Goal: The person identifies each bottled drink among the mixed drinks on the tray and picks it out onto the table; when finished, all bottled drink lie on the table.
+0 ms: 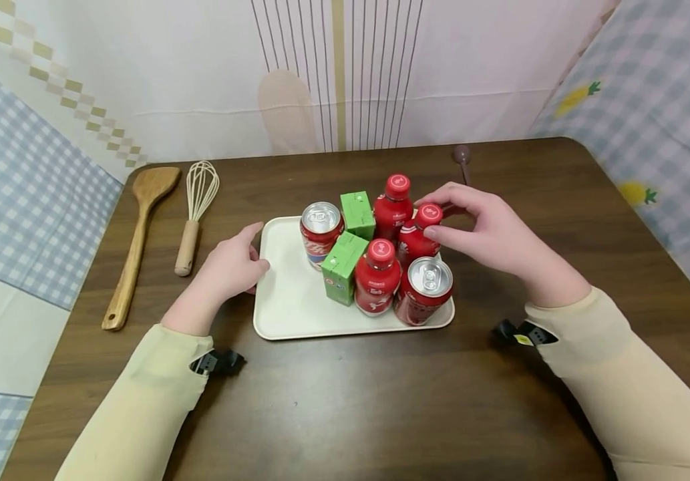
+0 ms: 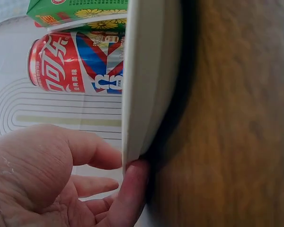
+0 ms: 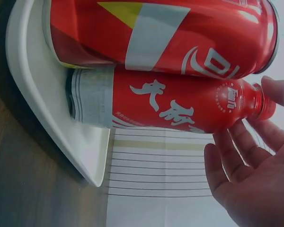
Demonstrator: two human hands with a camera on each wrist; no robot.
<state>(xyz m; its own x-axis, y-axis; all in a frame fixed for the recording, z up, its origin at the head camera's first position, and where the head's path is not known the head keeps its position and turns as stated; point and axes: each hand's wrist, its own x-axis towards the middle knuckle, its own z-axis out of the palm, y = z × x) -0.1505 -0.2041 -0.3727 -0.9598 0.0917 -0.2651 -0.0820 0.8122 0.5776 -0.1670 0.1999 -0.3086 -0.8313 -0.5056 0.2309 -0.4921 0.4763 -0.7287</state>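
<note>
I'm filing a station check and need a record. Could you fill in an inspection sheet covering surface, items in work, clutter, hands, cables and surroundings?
Surface: brown wood-grain table, no spill seen
Items in work: off-white tray bearing three red bottles, two cans and two green cartons
Clutter: wooden spatula and whisk left of the tray; small spoon-like tool near the far edge
Hands: left hand pinches the tray's left rim; right hand holds the rightmost red bottle near its cap
Cables: nothing seen
Surroundings: printed white cloth behind, checked cloths at both sides
</note>
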